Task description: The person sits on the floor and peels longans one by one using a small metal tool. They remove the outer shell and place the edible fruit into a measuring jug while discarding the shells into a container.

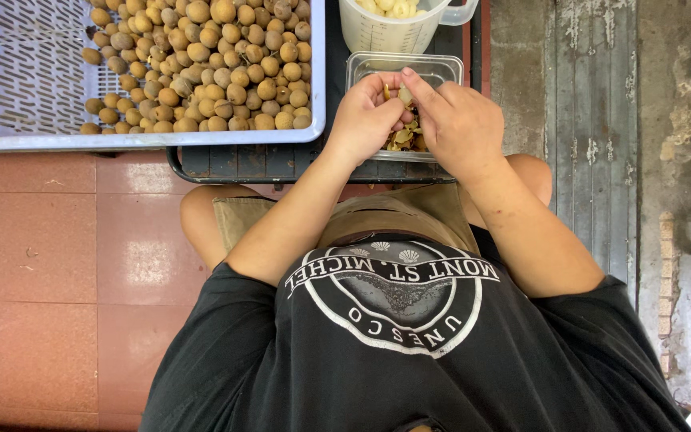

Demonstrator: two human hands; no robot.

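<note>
Nearest us, our knees sit against the front edge of one dark crate [241, 164]; red floor tiles [49, 240] lie open to the left, and a grey concrete strip [601, 120] runs along the right. Our left hand [365, 120] and right hand [457, 120] meet over one clear tub [441, 66] of brown peelings [405, 142]. Both sets of fingertips pinch one small fruit [404, 94] between them, held just above the tub. Left of the hands, one pale blue basket [25, 72] overhangs the crate's edge, holding too many brown fruits [217, 64] to count, heaped on its right. Farthest off, one clear jug [385, 36] of peeled fruit touches the tub's far rim.
</note>
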